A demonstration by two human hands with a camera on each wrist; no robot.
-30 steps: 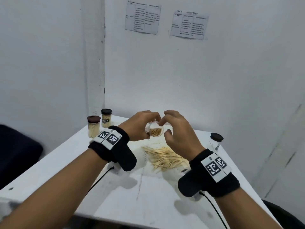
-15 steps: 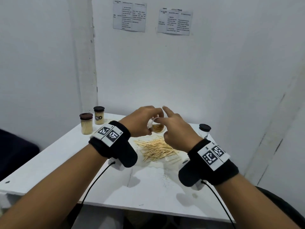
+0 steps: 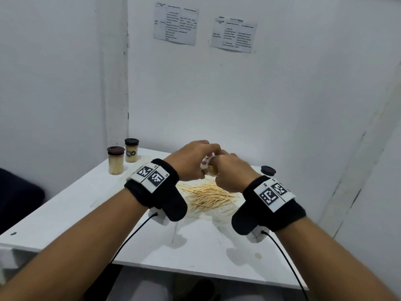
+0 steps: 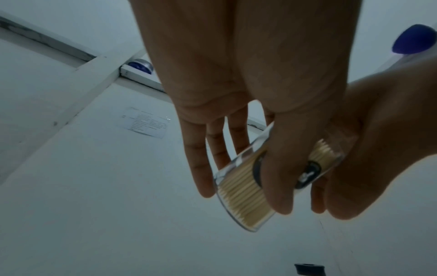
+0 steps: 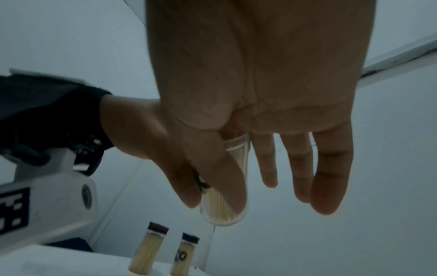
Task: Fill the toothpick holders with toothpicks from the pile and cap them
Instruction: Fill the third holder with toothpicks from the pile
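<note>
Toothpick holders [image 3: 116,160], two capped and full, stand at the desk's [image 3: 65,205] far left corner. Right of them we grip an uncapped clear holder [image 4: 246,188] in our left hand [image 3: 191,161], tilted in the air above the toothpick pile [image 3: 208,195] at mid-desk. Our right hand [image 3: 233,170] covers its mouth; its fingers hang nearly straight, while the thumb's hold is unclear. A loose black cap [image 3: 268,170] lies at the far right edge. We judge it wise to level the sticks below the rim, then set the holder upright before capping.
</note>
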